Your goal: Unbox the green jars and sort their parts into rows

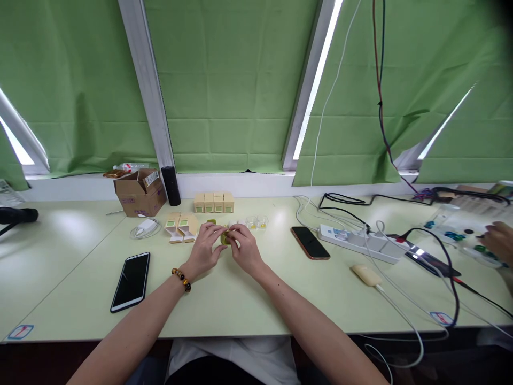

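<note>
My left hand (205, 248), with a beaded bracelet at the wrist, and my right hand (245, 249) meet over the table. Between their fingertips they pinch a small yellow-green piece (224, 237); its exact kind is too small to tell. Fingers cover part of it. Just beyond my left fingers lies another small green piece (211, 221). Small clear cups (257, 222) with a bit of yellow inside stand beyond my right hand. Left of my hands are two opened kraft-coloured boxes (181, 228).
Several closed small boxes (214, 202) stand in a row behind. A cardboard carton (141, 193), black cylinder (171, 185), coiled charger (145, 228) and phone (130, 282) are leftward. Rightward are another phone (310, 243), a power strip (358, 242), cables and another person's hand (499, 240).
</note>
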`<state>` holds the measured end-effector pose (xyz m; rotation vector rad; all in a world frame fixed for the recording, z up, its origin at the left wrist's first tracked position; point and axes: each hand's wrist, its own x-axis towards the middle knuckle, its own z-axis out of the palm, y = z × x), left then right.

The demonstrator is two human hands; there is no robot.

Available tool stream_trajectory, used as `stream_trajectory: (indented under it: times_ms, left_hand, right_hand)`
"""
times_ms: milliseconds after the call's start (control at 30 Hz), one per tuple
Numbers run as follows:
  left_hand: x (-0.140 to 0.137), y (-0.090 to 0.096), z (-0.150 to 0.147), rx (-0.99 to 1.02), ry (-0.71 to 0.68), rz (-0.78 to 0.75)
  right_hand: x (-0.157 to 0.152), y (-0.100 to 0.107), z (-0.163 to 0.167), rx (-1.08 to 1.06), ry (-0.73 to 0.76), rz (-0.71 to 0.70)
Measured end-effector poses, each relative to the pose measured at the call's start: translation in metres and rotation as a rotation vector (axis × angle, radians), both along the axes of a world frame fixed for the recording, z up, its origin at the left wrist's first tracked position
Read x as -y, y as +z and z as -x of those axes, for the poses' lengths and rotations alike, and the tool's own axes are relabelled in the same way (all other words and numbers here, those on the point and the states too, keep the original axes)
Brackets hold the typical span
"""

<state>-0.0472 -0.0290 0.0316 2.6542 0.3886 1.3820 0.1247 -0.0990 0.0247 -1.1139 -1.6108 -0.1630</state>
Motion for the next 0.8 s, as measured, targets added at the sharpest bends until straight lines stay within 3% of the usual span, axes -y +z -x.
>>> stream_trajectory:
  times_ms: [133,267,533,667,800]
  left_hand:
    - [0.002,0.002,0.000,-0.037,0.034,-0.015]
    - [0.001,0.003,0.000,-0.053,0.069,-0.008]
    - [-0.021,0.003,0.007,0.127,0.216,0.180]
    - [-0.035,0.003,0.010,0.308,0.270,0.433]
    - [-0.040,0.004,0.008,0.433,0.187,0.686]
  right_hand:
    - [0.000,0.000,0.001,-0.018,0.009,0.033]
    - [0.001,0.001,0.003,0.042,-0.085,0.082]
    - [-0.004,0.018,-0.004,-0.111,-0.167,-0.069]
    - [-0.029,0.018,-0.022,0.068,-0.209,0.121]
    - [-0.061,0.012,-0.029,0.356,-0.335,0.385]
